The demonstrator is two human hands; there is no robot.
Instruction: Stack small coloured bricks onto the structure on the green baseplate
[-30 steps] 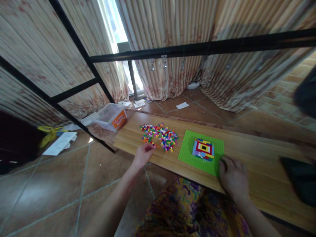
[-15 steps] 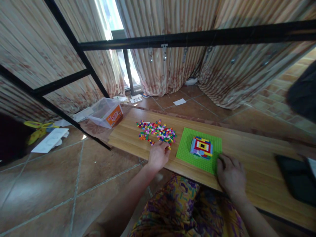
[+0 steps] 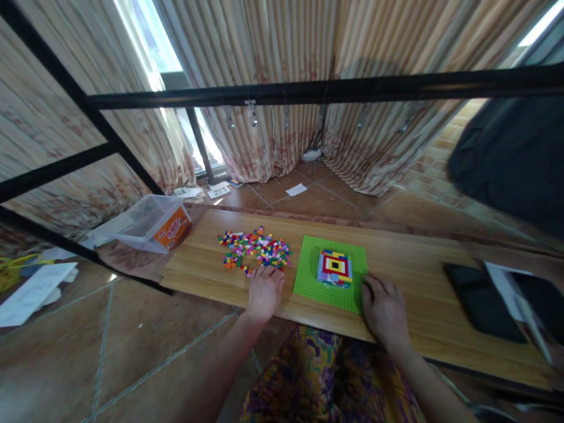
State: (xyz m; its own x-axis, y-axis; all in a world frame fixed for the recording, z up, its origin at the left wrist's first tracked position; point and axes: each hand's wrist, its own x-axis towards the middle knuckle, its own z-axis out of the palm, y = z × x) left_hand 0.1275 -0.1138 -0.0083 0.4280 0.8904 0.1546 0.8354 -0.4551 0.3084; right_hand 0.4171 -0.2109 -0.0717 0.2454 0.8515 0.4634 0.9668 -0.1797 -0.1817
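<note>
A green baseplate (image 3: 311,276) lies on a wooden board (image 3: 414,276), with a small square build of coloured bricks (image 3: 334,268) on it. To its left lies a loose heap of small coloured bricks (image 3: 255,249). My left hand (image 3: 264,291) rests on the board at the near edge of the heap, fingers stretched toward the bricks. My right hand (image 3: 384,308) lies with curled fingers against the baseplate's near right corner.
A clear plastic box with an orange label (image 3: 156,222) sits off the board's left end. A dark tablet (image 3: 481,301) and papers (image 3: 506,281) lie at the right. A black metal frame (image 3: 308,93) crosses overhead. Curtains hang behind, and a dark garment (image 3: 515,158) is at right.
My left hand has slid from the heap's left end toward its near right edge. The view has shifted, so everything sits further left. My right hand stays at the baseplate corner.
</note>
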